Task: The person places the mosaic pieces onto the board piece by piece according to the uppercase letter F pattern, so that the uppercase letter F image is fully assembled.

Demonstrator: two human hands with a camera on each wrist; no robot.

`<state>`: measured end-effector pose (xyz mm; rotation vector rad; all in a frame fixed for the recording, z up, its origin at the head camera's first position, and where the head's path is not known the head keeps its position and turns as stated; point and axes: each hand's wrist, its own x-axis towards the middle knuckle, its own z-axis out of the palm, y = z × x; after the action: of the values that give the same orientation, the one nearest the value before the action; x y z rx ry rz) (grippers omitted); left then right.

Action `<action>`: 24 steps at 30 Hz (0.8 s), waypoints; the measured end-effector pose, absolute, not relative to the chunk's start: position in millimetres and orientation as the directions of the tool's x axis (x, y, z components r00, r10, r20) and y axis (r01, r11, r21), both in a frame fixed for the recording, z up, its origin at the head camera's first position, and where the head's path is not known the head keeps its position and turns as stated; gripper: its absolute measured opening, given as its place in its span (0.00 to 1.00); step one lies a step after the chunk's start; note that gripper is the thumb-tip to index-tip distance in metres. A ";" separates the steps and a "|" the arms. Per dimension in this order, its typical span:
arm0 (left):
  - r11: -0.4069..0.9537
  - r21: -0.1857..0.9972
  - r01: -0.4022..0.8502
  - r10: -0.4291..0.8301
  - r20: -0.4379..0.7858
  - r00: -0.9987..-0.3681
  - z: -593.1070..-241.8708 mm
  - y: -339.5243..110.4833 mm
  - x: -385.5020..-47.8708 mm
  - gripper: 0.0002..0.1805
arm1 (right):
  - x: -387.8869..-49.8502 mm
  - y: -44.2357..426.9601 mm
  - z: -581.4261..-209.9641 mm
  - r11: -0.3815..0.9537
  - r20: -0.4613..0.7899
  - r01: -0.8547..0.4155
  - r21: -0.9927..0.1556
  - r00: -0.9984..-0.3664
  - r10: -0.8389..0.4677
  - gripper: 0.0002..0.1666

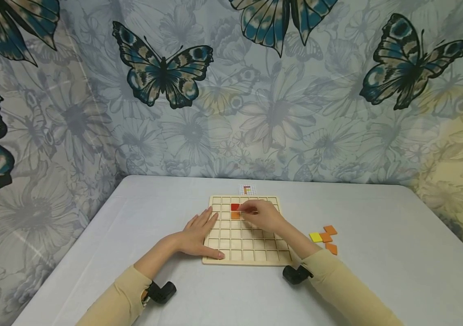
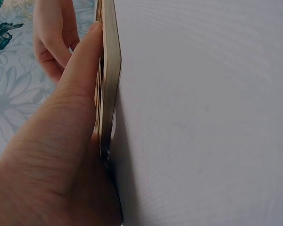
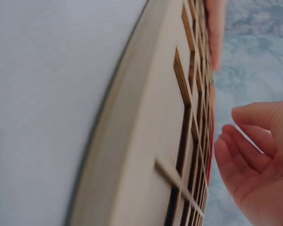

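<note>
A square wooden grid board (image 1: 231,261) lies on the white table. One red tile (image 1: 235,207) sits in a cell in its upper part, with an orange tile (image 1: 235,215) in the cell just below. My left hand (image 1: 196,235) rests along the board's left edge, fingers spread and thumb near the front corner. Over the board, close by the two tiles, hovers my right hand (image 1: 261,215). In the right wrist view, the thumb and loosely bent fingers of the right hand (image 3: 259,160) stand apart, and no tile shows between them.
Right of the board lie a yellow tile (image 1: 315,237) and several orange tiles (image 1: 331,230). Behind the board is a small gridded card (image 1: 247,190) with a coloured pattern. A butterfly-printed fabric (image 1: 280,113) backs the table.
</note>
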<state>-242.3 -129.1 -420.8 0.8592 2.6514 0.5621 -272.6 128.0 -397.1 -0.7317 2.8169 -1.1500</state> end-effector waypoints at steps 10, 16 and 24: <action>0.750 0.448 0.487 0.602 -0.156 -0.783 -430.1 -131.2 -246.4 0.68 | -262.3 165.9 -395.9 0.635 0.117 -0.311 -0.707 -0.937 -0.329 0.08; 0.739 0.460 0.493 0.609 -0.143 -0.780 -434.1 -131.3 -247.8 0.69 | -257.4 192.8 -394.7 0.670 0.070 -0.248 -0.700 -0.957 -0.282 0.08; 0.747 0.448 0.492 0.603 -0.145 -0.784 -438.3 -131.7 -250.7 0.69 | -248.0 225.1 -390.7 0.691 0.058 -0.222 -0.689 -0.966 -0.252 0.11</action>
<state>-250.7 -131.7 -438.3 0.8555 2.6658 0.5690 -248.0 225.1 -390.7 -0.3994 2.8506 -1.1527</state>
